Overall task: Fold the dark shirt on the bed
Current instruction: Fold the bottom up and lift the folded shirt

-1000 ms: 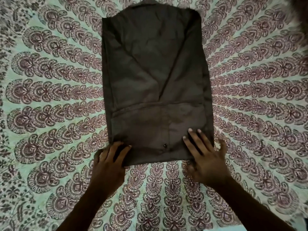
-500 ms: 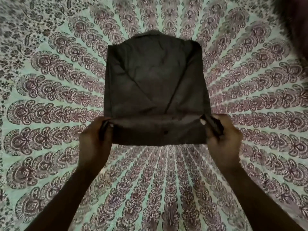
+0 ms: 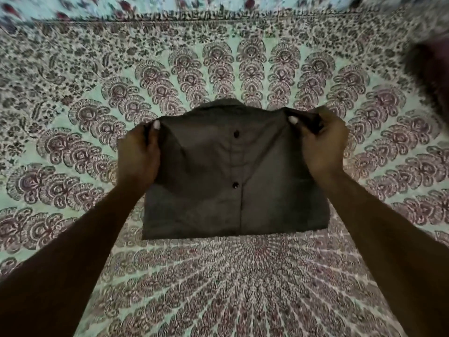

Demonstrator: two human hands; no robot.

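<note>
**q:** Head cam, what's around the thing, and is anything blocking it?

**a:** Mostly just the bedsheet, pale green with a maroon mandala print fanning out everywhere. Along the far edge there's a strip of different fabric with red flowers, pretty blurry. The top right corner has a dark blob, too smeared to tell what it is. Blocking-wise, the left hand covers the shirt's upper left edge and the right hand covers its upper right corner. The right forearm also crosses in front of the right edge lower down.

**q:** And the shirt itself?

**a:** The dark shirt sits mid-frame on the sheet, folded into a squarish packet with the near edge lying flat and straight. The placket runs down the middle with 2 showing, the upper button and the lower button. A bit of collar peeks out past the far edge. Both hands are curled and pinching the far corners, thumbs on top, with the far edge stretched between them. Can't tell if that edge touches the layer underneath.
</note>
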